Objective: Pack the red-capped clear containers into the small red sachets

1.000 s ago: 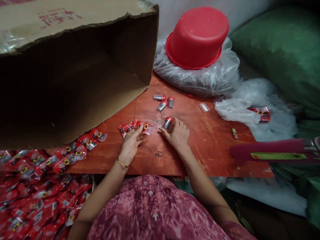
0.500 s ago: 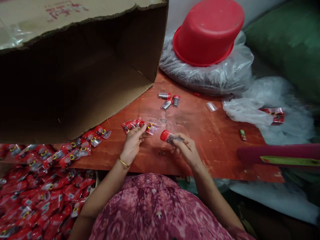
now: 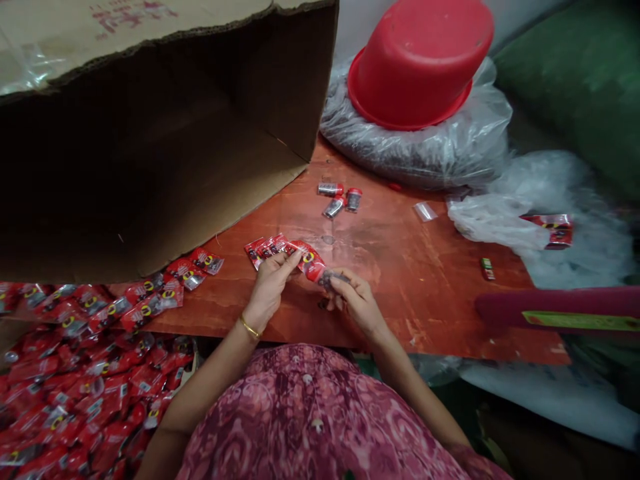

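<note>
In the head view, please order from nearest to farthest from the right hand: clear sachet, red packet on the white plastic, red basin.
From the right hand:
1. Clear sachet: on the board, ahead and right.
2. Red packet: on white plastic, far right.
3. Red basin: on the bag, farthest ahead.

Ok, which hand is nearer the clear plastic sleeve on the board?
Right hand, which grips a small vial. It sits below and left of the clear plastic sleeve, apart from it; the left hand, holding a red sachet, is farther away, beyond the right hand.
</note>
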Available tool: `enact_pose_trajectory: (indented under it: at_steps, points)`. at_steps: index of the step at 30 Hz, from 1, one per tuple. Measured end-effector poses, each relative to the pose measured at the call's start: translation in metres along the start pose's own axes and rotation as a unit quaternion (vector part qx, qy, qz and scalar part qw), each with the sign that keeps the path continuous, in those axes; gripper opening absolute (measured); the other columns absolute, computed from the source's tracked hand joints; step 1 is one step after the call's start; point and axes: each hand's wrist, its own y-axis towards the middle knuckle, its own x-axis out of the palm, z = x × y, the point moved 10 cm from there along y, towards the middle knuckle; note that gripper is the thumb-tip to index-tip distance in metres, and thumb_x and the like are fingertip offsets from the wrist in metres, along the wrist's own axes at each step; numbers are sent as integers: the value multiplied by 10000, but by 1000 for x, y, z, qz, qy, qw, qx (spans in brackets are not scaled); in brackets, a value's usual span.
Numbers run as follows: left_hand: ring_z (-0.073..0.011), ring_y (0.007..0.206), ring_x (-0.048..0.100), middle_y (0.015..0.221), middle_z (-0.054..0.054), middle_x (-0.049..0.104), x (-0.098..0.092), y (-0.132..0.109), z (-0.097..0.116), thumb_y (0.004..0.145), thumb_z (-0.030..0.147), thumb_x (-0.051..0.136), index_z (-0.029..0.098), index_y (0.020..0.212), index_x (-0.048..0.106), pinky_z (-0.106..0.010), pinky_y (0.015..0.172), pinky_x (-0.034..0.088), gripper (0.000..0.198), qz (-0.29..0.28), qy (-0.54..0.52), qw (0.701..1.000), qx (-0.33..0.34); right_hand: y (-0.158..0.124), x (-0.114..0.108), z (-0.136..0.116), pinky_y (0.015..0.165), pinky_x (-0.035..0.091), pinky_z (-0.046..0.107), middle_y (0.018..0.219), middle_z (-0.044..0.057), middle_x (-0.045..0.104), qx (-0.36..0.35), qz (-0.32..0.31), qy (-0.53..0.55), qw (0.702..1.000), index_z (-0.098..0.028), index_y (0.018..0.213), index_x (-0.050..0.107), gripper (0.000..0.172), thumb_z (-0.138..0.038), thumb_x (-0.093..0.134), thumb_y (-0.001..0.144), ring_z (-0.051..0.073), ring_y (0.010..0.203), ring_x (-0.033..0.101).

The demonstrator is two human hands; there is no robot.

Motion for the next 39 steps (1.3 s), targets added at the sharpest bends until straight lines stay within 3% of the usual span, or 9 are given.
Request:
enact_pose_trajectory:
  at_steps: [7,12,18,23,28,32,35,37,39]
  points:
    - [-81,588,553,653,23,653,12,-5,-4,435,323,831,141,658,646,-214,633,451,343,-5,-51,998,21,3,11,4,362,372,185,552,-66,507,-7,-1,56,998,-191,841,566,295,-470,582,750,44,350,378]
    - [-74,562,545,630,26,638,14,-5,-12,439,281,829,133,662,620,-200,587,442,339,-3,-75,997,4,4,13,2,363,383,186,559,-80,478,-39,57,70,995,-206,817,510,298,-500,539,783,38,343,321]
    - [-82,549,542,595,25,607,11,-2,-22,511,324,791,136,634,581,-207,567,438,308,-4,-75,997,-11,10,29,6,350,333,180,508,-91,412,-27,-4,-2,1000,-201,798,492,318,-518,509,804,52,361,328]
    - [-94,598,559,627,21,622,11,2,-18,513,281,789,144,676,607,-207,597,442,279,-25,-68,997,27,11,28,2,391,361,188,584,-68,435,-67,56,-1,996,-212,816,487,318,-528,516,798,68,444,379]
    - [-91,531,542,630,7,635,2,5,-14,537,291,772,152,653,599,-204,505,419,250,-28,-76,997,-8,12,44,9,460,454,230,677,-51,551,-19,-49,78,996,-233,933,475,388,-563,564,749,70,422,460]
    - [-86,492,518,551,12,603,7,2,-19,536,333,783,143,606,601,-206,488,421,272,-55,-80,995,-23,16,34,2,429,402,201,601,-45,568,-54,-6,24,998,-213,812,489,332,-521,596,748,69,407,469]
    - [-86,488,523,526,16,596,6,-2,-21,553,316,779,137,610,621,-205,496,421,245,-56,-87,994,-19,26,41,3,426,395,206,570,-45,541,-75,-4,-17,997,-209,741,474,333,-528,571,761,83,426,472]
    - [-112,574,594,599,-9,650,-8,-3,-19,581,274,768,133,660,647,-222,594,464,202,-29,-96,995,-30,40,45,-1,458,411,223,575,-33,540,-99,-19,-85,991,-205,711,484,346,-537,563,762,99,465,489]
    - [-146,705,652,730,-49,701,-34,-2,-13,635,226,734,132,719,663,-256,725,486,144,16,-100,994,-45,63,40,-15,541,445,258,642,6,589,-145,-14,-207,967,-196,741,532,344,-537,567,761,134,559,539]
